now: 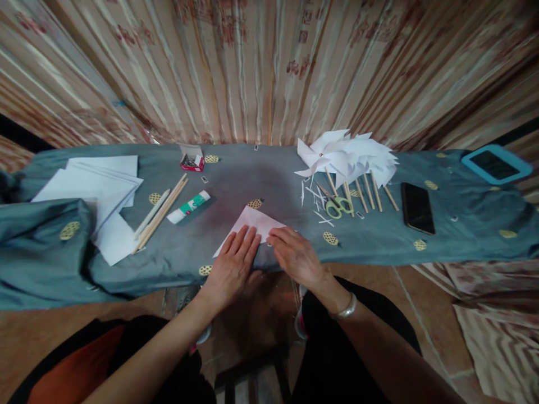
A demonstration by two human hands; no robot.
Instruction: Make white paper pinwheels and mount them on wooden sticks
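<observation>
A white sheet of paper, folded into a triangle, lies near the table's front edge with its peak pointing away from me. My left hand lies flat on its left half, fingers stretched out. At the paper's right side, my right hand has its fingers bent and pressed together on the folded edge; the thumb is mostly hidden. Beyond the right hand, green-handled scissors lie among paper scraps. Several white paper pinwheels on wooden sticks are grouped behind them.
Left of the paper are a glue stick, several wooden sticks, a small red box of metal bits and a stack of white paper. To the right lie a phone and a blue-framed tablet. A curtain hangs behind.
</observation>
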